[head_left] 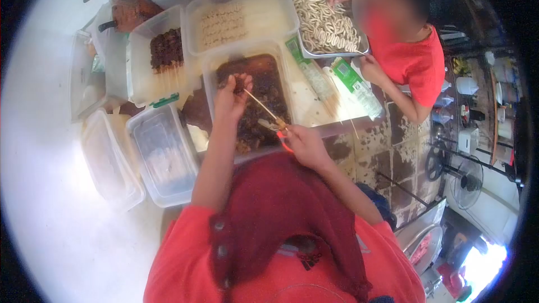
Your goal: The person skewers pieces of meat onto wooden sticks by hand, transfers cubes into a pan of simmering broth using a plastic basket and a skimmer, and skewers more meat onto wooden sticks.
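Note:
My left hand (231,100) is closed around dark pieces of food (240,83) above a clear plastic tub (288,84). A thin wooden skewer (259,104) runs from those pieces down to my right hand (306,145). My right hand is closed on the skewer's lower end, where a small brown lump shows. It also has scissors (285,141) with an orange handle, their blades pointing left over the tub. Dark sauce and dark brown pieces (255,129) fill the tub beneath both hands.
Left stands a tub of finished dark skewers (167,50). Behind is a tub with pale skewered pieces (223,25). Stick packets (314,73) lie to the right. A co-worker in red (412,67) handles pale coiled strips in a metal tray (331,22). Lidded plastic containers (163,157) stand front left.

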### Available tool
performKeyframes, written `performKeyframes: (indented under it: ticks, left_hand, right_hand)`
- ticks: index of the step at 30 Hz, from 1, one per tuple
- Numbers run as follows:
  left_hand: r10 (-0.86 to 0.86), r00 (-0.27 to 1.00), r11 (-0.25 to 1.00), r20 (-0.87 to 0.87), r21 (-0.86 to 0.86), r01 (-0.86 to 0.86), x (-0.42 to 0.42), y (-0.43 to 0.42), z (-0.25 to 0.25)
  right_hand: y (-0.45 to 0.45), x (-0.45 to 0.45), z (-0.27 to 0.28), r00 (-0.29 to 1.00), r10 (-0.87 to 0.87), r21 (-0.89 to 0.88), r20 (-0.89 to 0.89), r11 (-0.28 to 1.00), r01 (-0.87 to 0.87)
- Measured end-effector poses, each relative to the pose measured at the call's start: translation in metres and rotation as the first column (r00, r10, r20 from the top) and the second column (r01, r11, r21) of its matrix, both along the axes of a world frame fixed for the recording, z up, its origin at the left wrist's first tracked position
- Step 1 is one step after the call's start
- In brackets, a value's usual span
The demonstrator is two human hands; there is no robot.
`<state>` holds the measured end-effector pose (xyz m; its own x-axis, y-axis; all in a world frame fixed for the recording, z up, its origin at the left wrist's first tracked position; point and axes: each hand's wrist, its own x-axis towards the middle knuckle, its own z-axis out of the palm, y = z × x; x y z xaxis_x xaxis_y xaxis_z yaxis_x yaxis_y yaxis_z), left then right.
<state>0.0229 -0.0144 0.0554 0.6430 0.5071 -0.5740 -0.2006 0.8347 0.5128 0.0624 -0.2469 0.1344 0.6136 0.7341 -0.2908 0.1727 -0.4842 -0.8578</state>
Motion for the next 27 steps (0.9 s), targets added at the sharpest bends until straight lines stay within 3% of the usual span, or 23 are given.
performKeyframes:
  ticks: [4,7,13,16,19,22,27]
  left_hand:
    - [-0.036,0.997,0.999,-0.074,0.000,0.036,0.004,-0.001,-0.004]
    - [0.015,0.999,0.992,-0.033,-0.122,-0.019,0.005,-0.005,-0.007]
    - [0.012,1.000,0.984,0.007,-0.176,-0.011,0.007,-0.008,-0.008]
    - [-0.012,0.994,0.988,0.110,-0.150,0.028,0.007,-0.008,0.003]
    - [0.055,0.988,0.998,0.141,-0.023,-0.052,0.009,-0.007,0.000]
    - [0.085,0.994,0.994,0.063,0.070,-0.089,0.010,-0.006,0.000]
    - [-0.007,0.999,0.991,-0.049,0.133,0.014,0.010,-0.007,0.012]
  right_hand:
    - [0.000,-0.001,-0.002,0.999,-0.021,-0.010,-0.037,1.000,0.020]
    - [-0.001,-0.002,-0.009,0.998,-0.042,-0.011,-0.043,0.999,0.042]
    - [0.001,-0.005,-0.006,0.997,-0.016,0.020,0.080,1.000,0.014]
    - [0.000,-0.002,-0.006,0.994,-0.070,0.045,-0.085,0.996,0.074]
    - [-0.005,-0.001,-0.009,0.994,-0.036,0.023,-0.106,0.999,0.039]
    - [-0.005,0.000,-0.007,0.999,0.009,-0.014,-0.053,1.000,-0.010]
    - [-0.005,-0.001,-0.006,0.997,-0.031,0.012,-0.065,0.999,0.032]
